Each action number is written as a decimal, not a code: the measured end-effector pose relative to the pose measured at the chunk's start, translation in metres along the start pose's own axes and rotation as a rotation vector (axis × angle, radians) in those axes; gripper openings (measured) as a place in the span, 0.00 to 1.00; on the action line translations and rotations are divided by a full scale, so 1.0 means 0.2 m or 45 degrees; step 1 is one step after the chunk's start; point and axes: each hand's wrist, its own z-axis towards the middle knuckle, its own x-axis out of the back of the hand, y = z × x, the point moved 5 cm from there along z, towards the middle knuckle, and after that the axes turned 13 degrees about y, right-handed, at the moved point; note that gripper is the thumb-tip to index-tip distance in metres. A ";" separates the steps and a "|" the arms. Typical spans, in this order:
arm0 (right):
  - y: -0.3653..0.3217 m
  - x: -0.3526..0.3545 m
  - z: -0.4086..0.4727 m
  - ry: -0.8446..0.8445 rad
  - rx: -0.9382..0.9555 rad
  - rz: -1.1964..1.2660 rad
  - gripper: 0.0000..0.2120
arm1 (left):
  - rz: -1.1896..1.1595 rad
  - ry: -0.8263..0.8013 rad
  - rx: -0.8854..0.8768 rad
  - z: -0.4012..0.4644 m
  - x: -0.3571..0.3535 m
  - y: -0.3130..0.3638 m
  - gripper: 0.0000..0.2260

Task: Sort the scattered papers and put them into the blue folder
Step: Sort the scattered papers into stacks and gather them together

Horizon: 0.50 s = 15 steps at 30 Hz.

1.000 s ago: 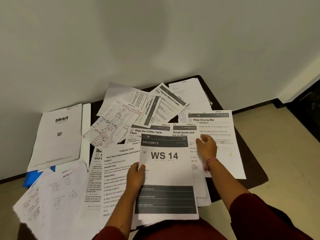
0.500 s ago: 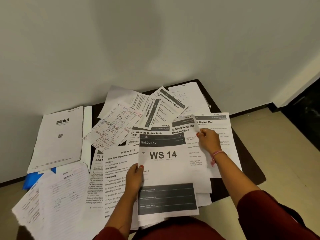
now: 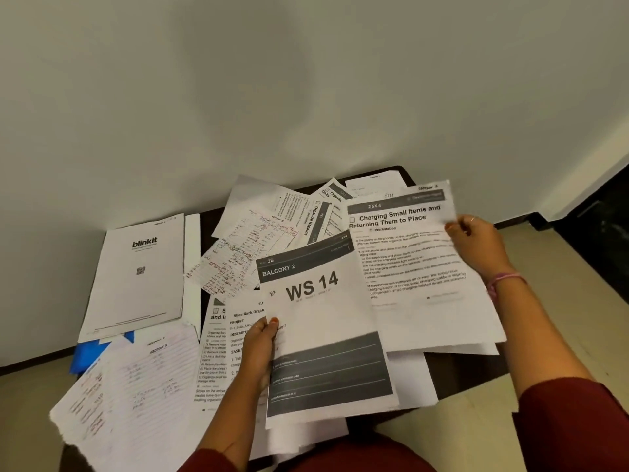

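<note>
My left hand grips the left edge of a small stack of sheets topped by the "WS 14 / Balcony 2" page, held low in front of me. My right hand pinches the right edge of the "Charging Small Items and Returning Them to Place" sheet, lifted off the table and tilted. Many other printed and handwritten papers lie scattered over the dark table. Only a corner of the blue folder shows at the left, under papers.
A white "blinkit" booklet lies at the left on top of the folder. Lined handwritten sheets hang over the table's front left. A white wall stands right behind the table; beige floor is at the right.
My right hand has pulled the "Charging Small Items" sheet out from the pile and raised it to the right. The "WS 14" stack in my left hand has tilted slightly.
</note>
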 end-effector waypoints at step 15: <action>0.03 -0.60 -0.55 -0.403 -0.371 0.273 0.10 | -0.030 -0.054 0.110 0.03 0.24 -0.04 0.08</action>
